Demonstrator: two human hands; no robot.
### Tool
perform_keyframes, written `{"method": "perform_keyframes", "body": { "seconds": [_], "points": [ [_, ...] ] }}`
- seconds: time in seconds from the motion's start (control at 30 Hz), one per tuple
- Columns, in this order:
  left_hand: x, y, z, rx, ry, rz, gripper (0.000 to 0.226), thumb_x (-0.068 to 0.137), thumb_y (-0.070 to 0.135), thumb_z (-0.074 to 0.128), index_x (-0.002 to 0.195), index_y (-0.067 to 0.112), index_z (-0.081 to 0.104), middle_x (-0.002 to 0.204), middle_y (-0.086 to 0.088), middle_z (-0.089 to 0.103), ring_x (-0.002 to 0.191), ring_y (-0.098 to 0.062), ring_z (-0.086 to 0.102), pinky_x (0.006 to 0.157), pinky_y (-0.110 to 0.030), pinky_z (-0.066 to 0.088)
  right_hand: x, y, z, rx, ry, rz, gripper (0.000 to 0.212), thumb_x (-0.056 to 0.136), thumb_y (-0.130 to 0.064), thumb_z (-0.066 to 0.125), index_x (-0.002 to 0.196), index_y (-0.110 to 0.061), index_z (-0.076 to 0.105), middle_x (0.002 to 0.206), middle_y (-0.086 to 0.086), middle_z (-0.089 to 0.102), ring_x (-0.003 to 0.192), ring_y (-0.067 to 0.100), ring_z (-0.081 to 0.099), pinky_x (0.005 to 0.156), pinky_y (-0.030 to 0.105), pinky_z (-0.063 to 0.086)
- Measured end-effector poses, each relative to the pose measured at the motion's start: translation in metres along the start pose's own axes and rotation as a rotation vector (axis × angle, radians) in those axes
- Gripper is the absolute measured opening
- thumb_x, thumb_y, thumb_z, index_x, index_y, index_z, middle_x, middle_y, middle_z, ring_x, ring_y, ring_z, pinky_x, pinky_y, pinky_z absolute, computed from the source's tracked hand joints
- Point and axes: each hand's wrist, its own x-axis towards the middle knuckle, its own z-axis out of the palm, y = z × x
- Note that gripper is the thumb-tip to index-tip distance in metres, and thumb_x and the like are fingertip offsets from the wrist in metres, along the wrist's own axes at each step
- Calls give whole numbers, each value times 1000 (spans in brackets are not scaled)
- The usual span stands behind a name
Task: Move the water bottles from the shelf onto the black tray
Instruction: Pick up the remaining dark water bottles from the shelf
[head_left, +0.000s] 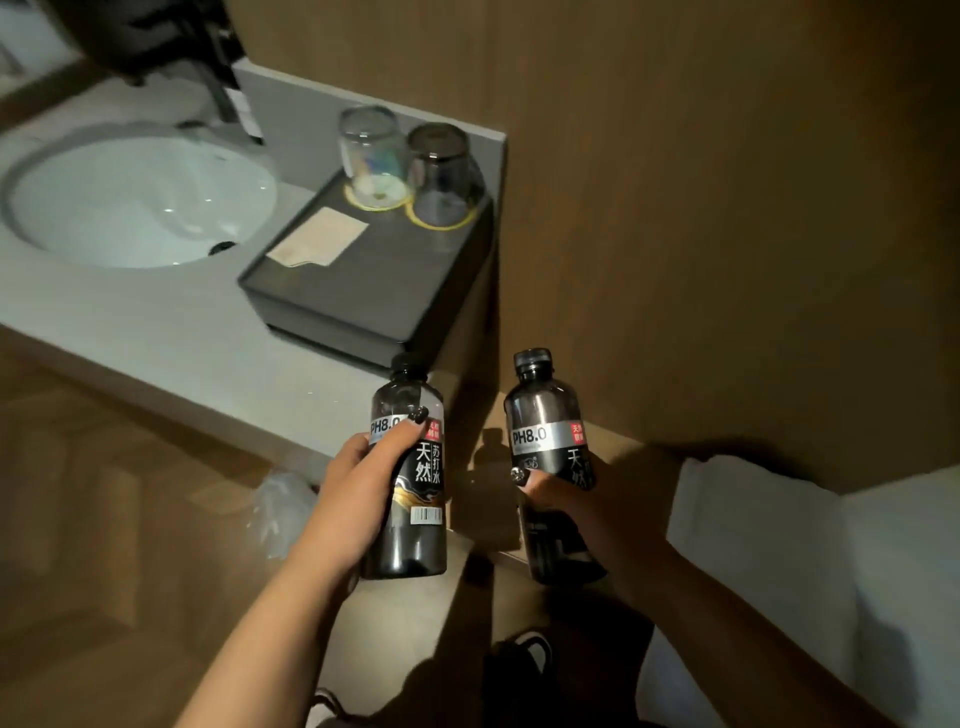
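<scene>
The left hand (358, 499) is wrapping its fingers around the label of one dark water bottle (408, 467), and the right hand (566, 499) is gripping a second bottle (548, 457) lower on its body. Both are being held upright in the air, near the front edge of the black tray (332, 306) on the pale surface (156, 332). The bottles are looking full, though the dim light is making that hard to confirm, so they are probably weighing noticeably; the smooth plastic is calling for a firm mid-body grip. Two upturned glasses (405, 166) are occupying the tray's far end.
</scene>
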Motion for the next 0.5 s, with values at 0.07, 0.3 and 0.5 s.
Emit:
{"method": "perform_keyframes", "body": {
  "seconds": [0.07,0.3,0.5],
  "points": [
    [-5,5,-35,-55,7,10,34,82,36,64,98,7,59,75,-15,68,60,-28,66,56,-32,53,0,-5,33,-4,9,-1,22,80,-18,71,99,-21,61,87,11,70,76,26,68,70,37,55],
    [-18,7,-178,-158,86,13,32,81,38,64,92,8,63,74,-11,66,62,-26,63,63,-33,50,-11,-18,177,-61,-45,-19,21,81,-19,69,101,-14,66,87,11,73,79,25,70,65,29,56],
    [-29,13,-290,-170,59,18,48,74,47,67,97,6,61,80,-14,64,65,-26,65,55,-32,51,-1,-20,305,-49,-138,-8,26,82,-19,66,106,-10,64,85,13,70,79,30,69,71,37,55]
  ]
}}
